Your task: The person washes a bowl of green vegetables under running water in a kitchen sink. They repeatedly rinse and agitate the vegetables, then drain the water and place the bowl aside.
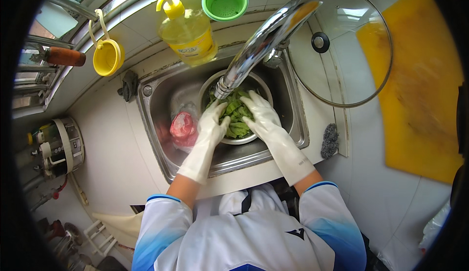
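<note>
Chopped leafy greens [236, 123] lie in a round metal bowl [238, 141] inside the steel sink [171, 91]. White rubber gloves cover both of my hands. My left hand [212, 120] rests on the left side of the greens, its thumb and fingers apart. On the right side, my right hand [263, 113] presses onto the leaves with its fingers spread. Some fingertips are partly lost among the leaves. A chrome faucet [266, 39] arches over the bowl, hiding part of its far side. Beside my left hand, a clear plastic bag with red meat [183, 126] sits in the sink.
Behind the sink stand a yellow pump bottle [190, 34] and a hanging green strainer cup [225, 3]. A yellow cup [108, 57] hangs at the left. To the right are a glass lid [342, 61], a yellow cutting board [420, 100] and a grey scouring pad [330, 140].
</note>
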The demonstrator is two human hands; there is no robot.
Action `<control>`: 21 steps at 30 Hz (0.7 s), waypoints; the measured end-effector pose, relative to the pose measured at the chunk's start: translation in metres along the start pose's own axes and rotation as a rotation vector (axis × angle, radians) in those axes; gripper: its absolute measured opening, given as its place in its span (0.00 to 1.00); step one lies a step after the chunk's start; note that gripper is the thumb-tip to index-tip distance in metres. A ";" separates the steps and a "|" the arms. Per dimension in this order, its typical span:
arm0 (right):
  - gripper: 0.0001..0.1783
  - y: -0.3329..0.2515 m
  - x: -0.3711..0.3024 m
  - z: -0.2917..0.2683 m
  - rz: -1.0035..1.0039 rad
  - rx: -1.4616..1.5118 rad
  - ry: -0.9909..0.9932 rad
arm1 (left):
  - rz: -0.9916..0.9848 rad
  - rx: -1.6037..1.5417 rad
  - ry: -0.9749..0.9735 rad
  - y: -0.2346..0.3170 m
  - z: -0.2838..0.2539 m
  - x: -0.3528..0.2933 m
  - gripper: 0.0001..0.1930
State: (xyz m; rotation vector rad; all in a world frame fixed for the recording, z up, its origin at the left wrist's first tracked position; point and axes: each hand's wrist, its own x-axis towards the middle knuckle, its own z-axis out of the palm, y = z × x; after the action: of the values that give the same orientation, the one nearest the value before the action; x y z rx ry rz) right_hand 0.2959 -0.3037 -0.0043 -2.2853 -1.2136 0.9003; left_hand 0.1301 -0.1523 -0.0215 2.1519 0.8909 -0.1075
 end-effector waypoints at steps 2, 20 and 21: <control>0.39 -0.009 -0.022 -0.014 0.251 0.141 0.153 | 0.045 -0.078 0.229 -0.003 -0.020 -0.007 0.22; 0.26 0.002 -0.009 0.002 0.958 0.313 0.175 | -0.267 0.034 -0.040 -0.115 0.001 0.124 0.25; 0.26 0.001 -0.010 0.003 0.925 0.361 0.191 | -0.294 -0.060 -0.099 -0.128 0.002 0.124 0.25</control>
State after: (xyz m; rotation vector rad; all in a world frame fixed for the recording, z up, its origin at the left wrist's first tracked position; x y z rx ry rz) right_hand 0.2903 -0.3122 -0.0032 -2.5054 0.1565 1.0287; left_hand 0.1436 -0.0275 -0.1482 1.9311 1.1319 -0.3264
